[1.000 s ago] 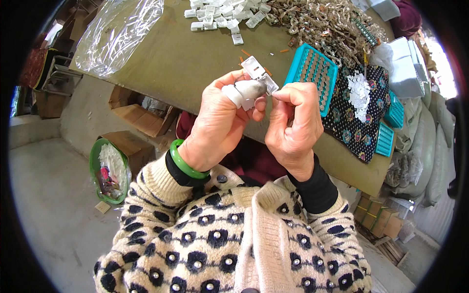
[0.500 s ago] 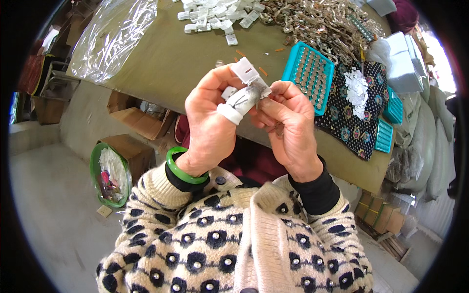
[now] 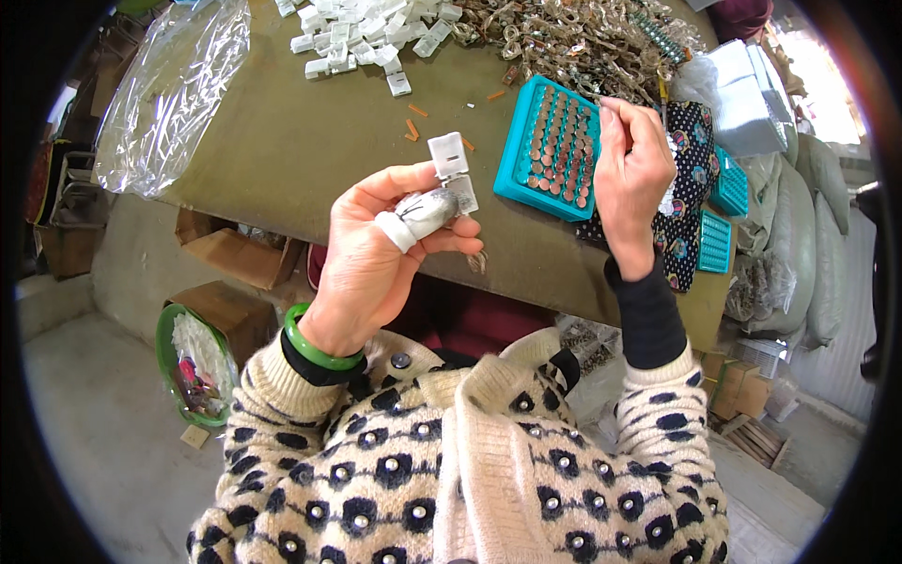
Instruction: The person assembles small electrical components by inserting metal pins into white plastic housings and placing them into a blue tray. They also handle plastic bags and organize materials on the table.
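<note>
A small white hinged plastic case [image 3: 448, 158], lid unfolded, is pinched in my left hand [image 3: 371, 226]. One finger of that hand wears a grey-smudged white finger cover [image 3: 413, 218], and a small shiny metallic bit [image 3: 478, 262] dangles by the lower fingertips. At the right edge of a teal tray [image 3: 528, 188], my right hand [image 3: 634, 169] hovers with thumb and fingers pressed together; anything between them is too small to make out. Rows of small round coppery discs [image 3: 554, 155] fill the tray's holes.
White plastic cases [image 3: 376, 33] lie heaped at the table's back, beside a tangled pile of metallic pieces [image 3: 583, 42]. Clear plastic film [image 3: 174, 94] lies at left. Orange slivers [image 3: 413, 129] dot the table [image 3: 282, 169]. More teal trays [image 3: 714, 242] sit right, by a dark patterned cloth [image 3: 691, 160].
My right hand has left the white case and moved right to the teal tray. My left hand, still gripping the case, has shifted slightly left and down in view.
</note>
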A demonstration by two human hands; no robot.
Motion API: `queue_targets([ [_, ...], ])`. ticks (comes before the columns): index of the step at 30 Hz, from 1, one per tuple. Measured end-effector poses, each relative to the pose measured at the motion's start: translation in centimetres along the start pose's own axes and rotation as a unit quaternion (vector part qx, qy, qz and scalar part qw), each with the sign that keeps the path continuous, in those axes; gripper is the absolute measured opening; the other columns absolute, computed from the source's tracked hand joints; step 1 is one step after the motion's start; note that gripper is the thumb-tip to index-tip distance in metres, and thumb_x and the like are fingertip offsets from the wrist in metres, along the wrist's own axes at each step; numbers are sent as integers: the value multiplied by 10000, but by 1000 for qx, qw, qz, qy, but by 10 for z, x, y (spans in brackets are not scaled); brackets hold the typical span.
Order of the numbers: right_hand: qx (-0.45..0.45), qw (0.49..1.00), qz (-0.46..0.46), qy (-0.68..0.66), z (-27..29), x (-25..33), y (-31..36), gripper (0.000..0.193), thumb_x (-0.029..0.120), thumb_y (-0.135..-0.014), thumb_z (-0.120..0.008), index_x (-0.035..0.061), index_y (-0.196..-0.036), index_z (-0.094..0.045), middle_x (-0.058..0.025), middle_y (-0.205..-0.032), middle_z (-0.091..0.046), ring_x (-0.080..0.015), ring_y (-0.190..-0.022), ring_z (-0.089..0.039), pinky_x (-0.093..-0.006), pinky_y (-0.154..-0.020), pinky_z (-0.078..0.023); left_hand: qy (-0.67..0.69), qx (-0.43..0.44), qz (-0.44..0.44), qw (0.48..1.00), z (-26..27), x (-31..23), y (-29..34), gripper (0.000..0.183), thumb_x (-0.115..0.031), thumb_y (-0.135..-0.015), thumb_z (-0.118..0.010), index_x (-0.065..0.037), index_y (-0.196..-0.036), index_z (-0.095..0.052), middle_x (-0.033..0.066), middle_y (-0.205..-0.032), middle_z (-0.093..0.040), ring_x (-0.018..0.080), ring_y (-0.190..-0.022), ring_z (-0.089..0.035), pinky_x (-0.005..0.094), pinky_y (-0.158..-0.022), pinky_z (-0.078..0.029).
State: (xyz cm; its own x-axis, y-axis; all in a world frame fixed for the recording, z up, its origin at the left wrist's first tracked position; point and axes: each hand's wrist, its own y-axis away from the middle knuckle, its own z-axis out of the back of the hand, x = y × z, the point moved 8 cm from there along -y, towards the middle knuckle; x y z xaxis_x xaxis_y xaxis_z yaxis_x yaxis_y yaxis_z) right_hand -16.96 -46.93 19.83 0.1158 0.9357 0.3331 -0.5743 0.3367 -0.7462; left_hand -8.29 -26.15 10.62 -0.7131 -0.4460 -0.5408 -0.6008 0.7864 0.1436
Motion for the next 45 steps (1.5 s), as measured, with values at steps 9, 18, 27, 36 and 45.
queue_targets([
  [9, 164, 985, 32, 46, -34, -40, 6, 62, 48, -853, -687, 19, -906, -677, -86, -854, -628, -276, -820, -621, -379, -715, -511, -23, 1, 58, 998, 2, 11, -7, 276, -99, -923, -658, -7, -1182, -636, 143, -1027, -686, 252, -843, -709, 425, -780, -613],
  [18, 210, 973, -73, -58, -24, -45, -3, 46, 18, -866, -659, 9, -895, -624, -113, -820, -644, -252, -710, -643, -354, -627, -505, -117, -34, 50, 991, -7, 16, -8, 191, -76, -892, -659, -21, -1068, -608, 36, -899, -606, 77, -696, -477, 232, -556, -370],
  [27, 218, 976, -19, -18, -27, -31, 0, 66, 47, -885, -640, 8, -926, -673, -128, -859, -640, -311, -742, -646, -384, -662, -516, -77, 8, 79, 994, -14, 22, -13, 175, -134, -866, -684, -60, -989, -583, 25, -893, -578, 65, -667, -446, 218, -539, -337],
  [36, 238, 971, -22, -18, -40, -42, 1, 52, 52, -855, -668, 10, -886, -665, -126, -833, -626, -312, -718, -635, -395, -655, -511, -81, 17, 78, 994, -17, 27, -16, 197, -195, -871, -708, -59, -932, -579, 21, -863, -558, 67, -659, -421, 218, -544, -326],
  [45, 221, 972, -30, -75, -29, -22, -6, 54, 10, -836, -666, 13, -829, -612, -99, -774, -606, -253, -635, -607, -356, -592, -482, -108, -12, 59, 992, -16, 22, -14, 360, -98, -869, -719, 21, -1194, -618, 97, -1022, -663, 208, -833, -691, 366, -755, -605],
])
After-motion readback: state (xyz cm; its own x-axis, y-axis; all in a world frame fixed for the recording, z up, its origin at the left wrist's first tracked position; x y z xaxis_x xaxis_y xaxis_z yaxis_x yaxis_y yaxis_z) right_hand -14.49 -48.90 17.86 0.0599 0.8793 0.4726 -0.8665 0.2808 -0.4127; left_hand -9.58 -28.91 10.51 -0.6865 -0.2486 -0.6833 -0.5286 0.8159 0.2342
